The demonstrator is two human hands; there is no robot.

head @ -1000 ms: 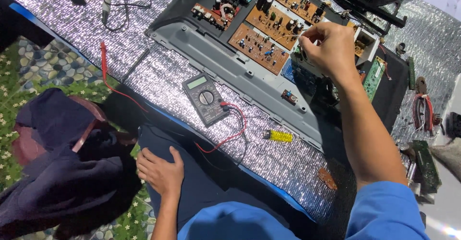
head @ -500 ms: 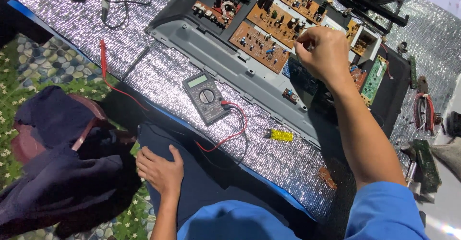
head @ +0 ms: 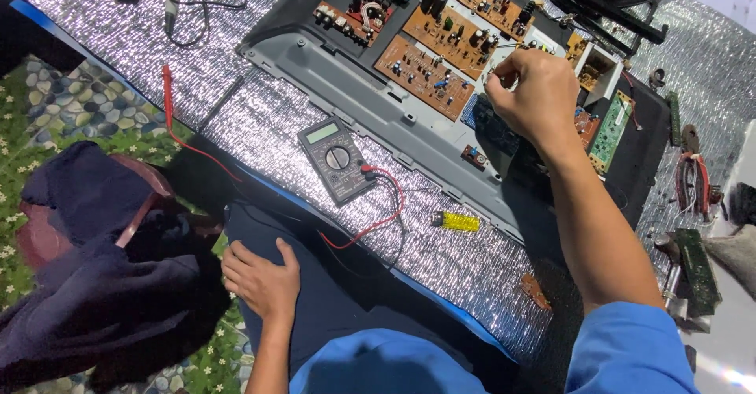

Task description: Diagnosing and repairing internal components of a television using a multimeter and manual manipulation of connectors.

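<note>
Between the multimeter (head: 337, 159) and the yellow screwdriver handle (head: 455, 221) the silver surface (head: 260, 118) lies open, crossed only by red and black leads (head: 376, 222); the grey chassis edge (head: 394, 118) bars passage beyond

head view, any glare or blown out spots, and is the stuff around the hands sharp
Head view: the silver foil mat sparkles with speckled glare, and the top right corner is washed out white. The right hand over the circuit boards and the multimeter look sharp; the dark cloth by the left hand loses detail in shadow.
</note>
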